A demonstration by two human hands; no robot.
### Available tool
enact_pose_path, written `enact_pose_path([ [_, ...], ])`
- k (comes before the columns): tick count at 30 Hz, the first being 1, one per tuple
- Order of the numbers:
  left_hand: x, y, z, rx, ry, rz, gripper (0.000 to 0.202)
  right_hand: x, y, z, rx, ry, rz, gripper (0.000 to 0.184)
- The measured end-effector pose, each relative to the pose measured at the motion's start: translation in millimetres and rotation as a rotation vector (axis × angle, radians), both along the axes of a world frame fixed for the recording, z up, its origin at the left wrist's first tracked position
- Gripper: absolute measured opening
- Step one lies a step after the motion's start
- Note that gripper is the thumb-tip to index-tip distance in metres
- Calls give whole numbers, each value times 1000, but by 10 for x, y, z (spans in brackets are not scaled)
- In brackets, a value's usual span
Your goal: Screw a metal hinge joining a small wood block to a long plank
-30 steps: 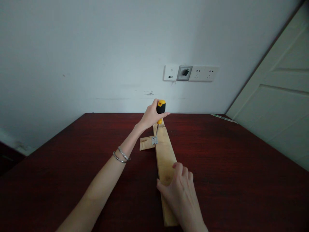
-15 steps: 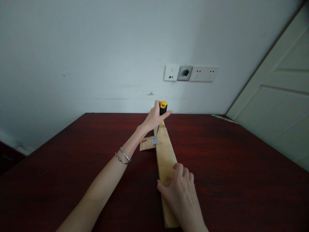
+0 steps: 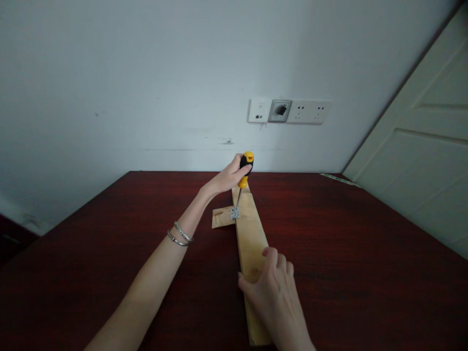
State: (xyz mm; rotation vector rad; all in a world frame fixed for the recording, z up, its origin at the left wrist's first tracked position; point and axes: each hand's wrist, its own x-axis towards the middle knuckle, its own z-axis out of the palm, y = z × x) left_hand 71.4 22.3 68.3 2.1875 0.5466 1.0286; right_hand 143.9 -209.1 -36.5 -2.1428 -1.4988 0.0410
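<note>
My left hand (image 3: 232, 175) is closed around the black and yellow handle of a screwdriver (image 3: 243, 182), which leans slightly, its shaft pointing down. The tip meets a small metal hinge (image 3: 234, 213) that spans the joint between a long wooden board (image 3: 252, 234) and a short wooden piece (image 3: 222, 218) on its left. Whether the tip sits in a screw is too small to tell. Lower down, my right hand (image 3: 274, 287) grips the long board across its width, thumb on the left edge and fingers curled over the right edge.
Both wooden pieces lie on a dark red table (image 3: 347, 253). Behind it stands a white wall with a row of sockets (image 3: 309, 112), one holding a black plug (image 3: 281, 110). A white panelled door (image 3: 424, 141) is at the right, and a thin strip (image 3: 340, 180) lies near the table's far right edge.
My left wrist has turned and dropped slightly left, and the thumb now wraps the screwdriver handle instead of sticking out. My right hand and the boards have stayed put.
</note>
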Motion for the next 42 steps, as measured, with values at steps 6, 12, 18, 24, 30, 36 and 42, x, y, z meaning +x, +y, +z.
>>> enact_pose_path([
  [6, -11, 2, 32, -58, -110, -50, 29, 7, 0, -19, 10, 2, -6, 35],
  [12, 43, -10, -16, -173, -178, -53, 39, 9, -13, -26, -6, 7, -7, 35],
  [18, 91, -53, -11, -114, -224, -9, 39, 13, -24, -25, -5, 15, 6, 34],
  [24, 110, -66, 10, -69, -271, 4, 37, 20, -3, -23, -8, 15, 4, 34],
  [30, 84, -124, 131, -40, -361, -7, 34, 38, -1, -50, -12, 9, 11, 34],
  [36, -37, -245, 264, -78, -341, -45, 36, 33, 11, -47, -28, 29, 16, 34],
  [42, -84, -316, 261, -152, -240, -188, 34, 25, 5, -17, -23, 25, 15, 34],
])
